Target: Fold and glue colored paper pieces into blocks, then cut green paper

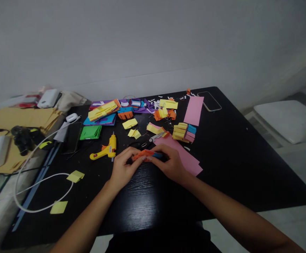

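Observation:
Between my left hand and my right hand is a folded orange and blue paper piece. Both thumbs press its near edge, and the fingers curl behind it, partly hidden. Just beyond my hands lies a pair of scissors, its handles partly hidden. Pink paper sheets lie beside and partly under my right hand. To the left of my left hand rests a yellow glue gun. Farther back are small folded yellow papers and a yellow, pink and blue folded paper stack.
Green papers, a yellow paper bundle and white scraps lie at the back of the black table. A phone lies at the back right. A white cable loops at the left. A white stool stands right.

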A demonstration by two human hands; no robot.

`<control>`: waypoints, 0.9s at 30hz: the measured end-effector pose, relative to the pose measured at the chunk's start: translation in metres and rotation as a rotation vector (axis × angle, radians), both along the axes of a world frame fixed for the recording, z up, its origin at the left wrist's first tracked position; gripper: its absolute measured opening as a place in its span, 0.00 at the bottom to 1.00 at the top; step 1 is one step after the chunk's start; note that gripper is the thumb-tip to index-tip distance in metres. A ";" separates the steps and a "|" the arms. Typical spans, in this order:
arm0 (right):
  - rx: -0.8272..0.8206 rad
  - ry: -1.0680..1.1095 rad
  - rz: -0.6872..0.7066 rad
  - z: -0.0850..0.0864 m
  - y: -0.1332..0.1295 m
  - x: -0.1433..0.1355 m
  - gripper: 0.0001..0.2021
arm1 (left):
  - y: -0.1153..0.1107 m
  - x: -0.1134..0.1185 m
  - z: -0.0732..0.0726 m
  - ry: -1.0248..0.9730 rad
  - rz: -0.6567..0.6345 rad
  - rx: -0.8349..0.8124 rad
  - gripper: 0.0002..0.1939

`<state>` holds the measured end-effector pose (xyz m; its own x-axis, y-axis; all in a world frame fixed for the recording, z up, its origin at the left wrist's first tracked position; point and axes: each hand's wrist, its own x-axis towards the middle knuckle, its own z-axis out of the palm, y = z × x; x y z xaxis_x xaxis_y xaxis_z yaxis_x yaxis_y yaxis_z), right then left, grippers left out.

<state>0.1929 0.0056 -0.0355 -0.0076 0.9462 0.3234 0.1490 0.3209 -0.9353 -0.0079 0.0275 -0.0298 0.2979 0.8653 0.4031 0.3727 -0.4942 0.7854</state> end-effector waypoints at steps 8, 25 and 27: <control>0.016 0.038 0.042 -0.001 0.001 0.002 0.04 | 0.001 0.000 0.008 -0.006 0.004 0.190 0.04; -0.315 0.307 0.190 -0.013 0.012 0.005 0.23 | -0.001 0.002 -0.001 -0.260 -0.057 -0.297 0.19; -0.317 0.255 0.211 -0.011 0.010 0.004 0.21 | -0.001 0.002 -0.002 -0.238 -0.041 -0.263 0.19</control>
<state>0.1968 0.0151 -0.0469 -0.1687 0.9850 0.0350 -0.1370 0.0117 -0.9905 -0.0059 0.0261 -0.0317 0.2593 0.9380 0.2298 0.1484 -0.2739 0.9502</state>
